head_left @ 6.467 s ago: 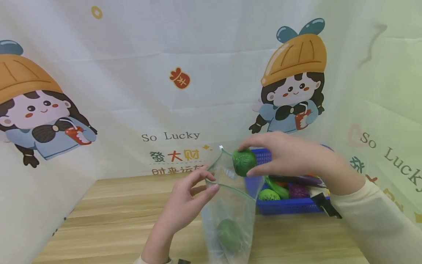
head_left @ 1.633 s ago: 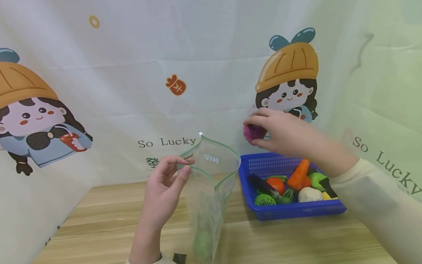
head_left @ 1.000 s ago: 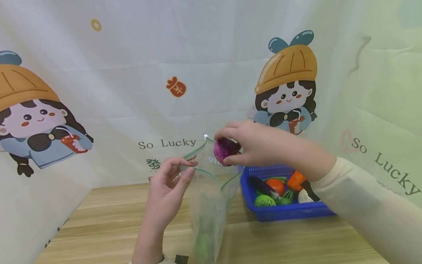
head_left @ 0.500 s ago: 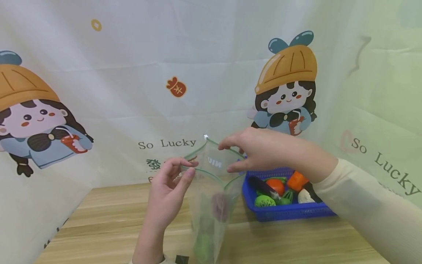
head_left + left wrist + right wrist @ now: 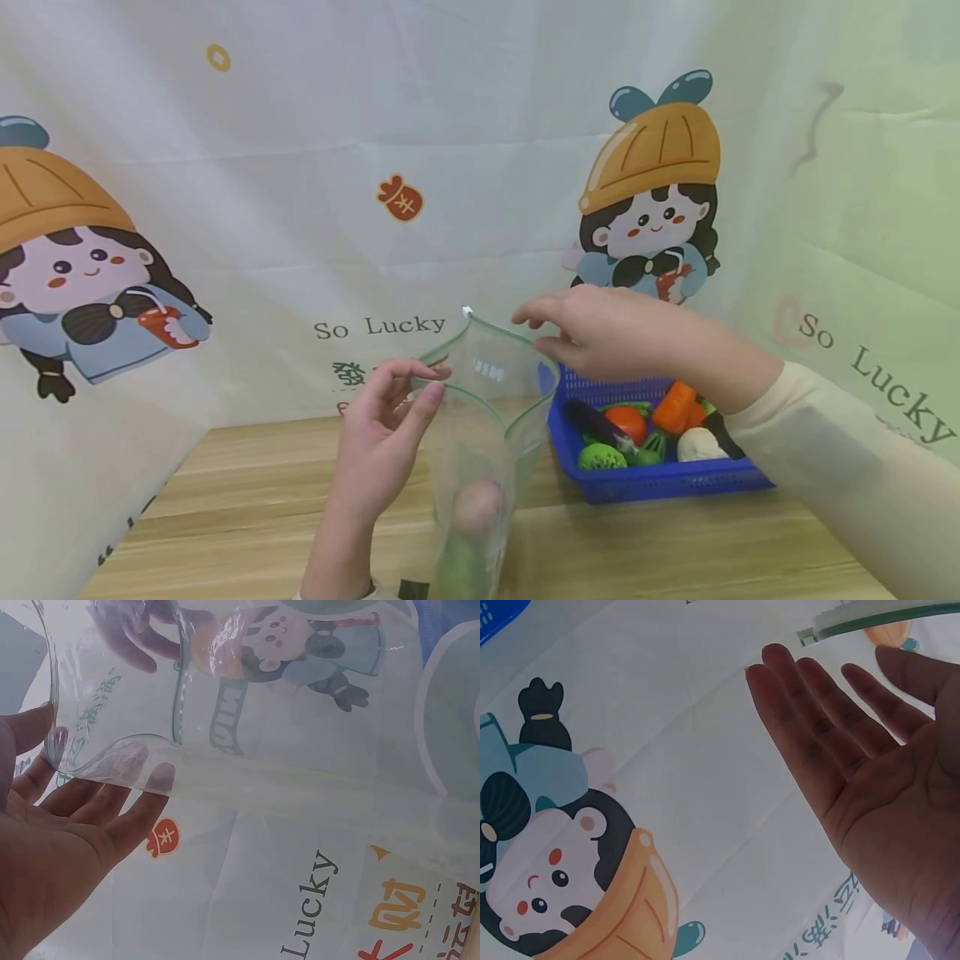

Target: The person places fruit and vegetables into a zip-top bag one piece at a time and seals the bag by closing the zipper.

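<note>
My left hand [image 5: 382,442] pinches the left rim of a clear zip bag [image 5: 468,450], holding it upright with its green-edged mouth spread. In the left wrist view, the thumb and fingers [image 5: 112,814] lie on either side of the plastic rim. Through the cloudy plastic show a purple cabbage [image 5: 477,506] and, below it, a green vegetable [image 5: 461,568]. My right hand [image 5: 622,337] hovers at the bag's right rim with nothing in it. The right wrist view shows its fingers [image 5: 799,742] extended, with a piece of the green zip edge above them.
A blue basket [image 5: 660,485] stands right of the bag on the wooden table [image 5: 255,500]. It holds an eggplant [image 5: 592,421], a tomato [image 5: 628,423], a carrot [image 5: 675,406], a white vegetable [image 5: 699,446] and green ones [image 5: 602,457]. A printed cloth [image 5: 300,208] hangs behind.
Earlier my right hand carried a green cabbage to the bag, then a purple one from the basket. The purple cabbage was released and dropped lower inside; my right hand has drawn back slightly right.
</note>
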{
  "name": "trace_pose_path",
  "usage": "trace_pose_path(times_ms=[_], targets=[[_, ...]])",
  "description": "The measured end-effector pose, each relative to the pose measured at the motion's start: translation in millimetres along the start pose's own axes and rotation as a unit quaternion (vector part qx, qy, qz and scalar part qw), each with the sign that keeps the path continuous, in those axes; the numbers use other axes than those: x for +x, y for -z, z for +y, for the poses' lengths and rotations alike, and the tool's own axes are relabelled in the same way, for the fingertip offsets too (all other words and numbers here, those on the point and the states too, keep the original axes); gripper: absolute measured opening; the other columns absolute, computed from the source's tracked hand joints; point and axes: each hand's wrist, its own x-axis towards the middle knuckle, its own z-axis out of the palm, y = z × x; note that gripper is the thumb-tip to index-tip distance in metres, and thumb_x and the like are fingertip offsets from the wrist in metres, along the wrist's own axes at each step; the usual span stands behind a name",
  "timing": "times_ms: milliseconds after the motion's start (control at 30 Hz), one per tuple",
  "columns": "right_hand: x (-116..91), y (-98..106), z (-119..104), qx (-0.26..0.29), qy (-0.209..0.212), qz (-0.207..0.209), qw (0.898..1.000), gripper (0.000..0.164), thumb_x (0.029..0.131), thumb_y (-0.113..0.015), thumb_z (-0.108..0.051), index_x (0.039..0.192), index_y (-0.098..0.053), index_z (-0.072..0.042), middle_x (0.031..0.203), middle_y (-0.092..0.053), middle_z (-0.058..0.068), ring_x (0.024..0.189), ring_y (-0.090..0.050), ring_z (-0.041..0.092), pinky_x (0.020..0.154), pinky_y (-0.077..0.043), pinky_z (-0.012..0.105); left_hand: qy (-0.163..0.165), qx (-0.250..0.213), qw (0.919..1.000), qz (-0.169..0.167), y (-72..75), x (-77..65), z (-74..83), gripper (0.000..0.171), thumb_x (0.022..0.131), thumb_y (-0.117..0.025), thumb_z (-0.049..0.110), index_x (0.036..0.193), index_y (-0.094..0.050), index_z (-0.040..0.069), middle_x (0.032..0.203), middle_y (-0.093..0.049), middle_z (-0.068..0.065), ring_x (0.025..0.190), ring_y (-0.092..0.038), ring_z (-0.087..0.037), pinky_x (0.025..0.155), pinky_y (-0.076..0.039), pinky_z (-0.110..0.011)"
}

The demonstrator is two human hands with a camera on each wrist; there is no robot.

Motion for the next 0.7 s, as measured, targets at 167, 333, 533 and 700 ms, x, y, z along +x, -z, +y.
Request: trace_pose_path(times_ms=[167,333,533,700], targets=[[-2,-2,6,-0.002,-0.006,0.0,1.0,0.036,0.109,-0.059,-0.015,0.144,-0.062,-0.014,0.134,-0.074,0.008,0.113,-0.075,0.026,0.097,-0.064,0.047,-0.002,-0.002,1.0,0.0,0.2,-0.1,-0.5,0.017,0.105,-0.064,0.004,0.117,-0.059,-0.006,0.128,-0.073,-0.02,0.127,-0.069,-0.014,0.108,-0.057,-0.022],[-4,-5,18,-0.009,-0.012,-0.018,1.0,0.029,0.105,-0.064,-0.015,0.134,-0.069,-0.014,0.128,-0.077,0.006,0.101,-0.076,0.02,0.092,-0.066,0.042,0.003,0.0,1.0,0.0,0.1,-0.7,-0.1,0.017,0.105,-0.064,0.005,0.117,-0.059,-0.005,0.128,-0.073,-0.019,0.127,-0.069,-0.016,0.108,-0.057,-0.022],[-7,-12,38,-0.001,-0.023,-0.043,0.999,0.026,0.102,-0.07,-0.017,0.127,-0.073,-0.014,0.119,-0.078,0.007,0.093,-0.075,0.016,0.092,-0.066,0.042,0.006,0.001,1.0,-0.002,0.2,-1.3,-0.3,0.017,0.106,-0.065,0.006,0.118,-0.059,-0.004,0.127,-0.073,-0.019,0.127,-0.069,-0.015,0.106,-0.058,-0.022],[-11,-20,58,0.012,-0.046,-0.071,0.996,0.027,0.1,-0.074,-0.019,0.126,-0.073,-0.013,0.118,-0.078,0.007,0.103,-0.074,0.021,0.094,-0.066,0.046,0.001,0.0,1.0,-0.001,0.1,-0.8,-1.2,0.017,0.105,-0.064,0.005,0.118,-0.059,-0.005,0.127,-0.072,-0.019,0.127,-0.069,-0.015,0.106,-0.057,-0.021]])
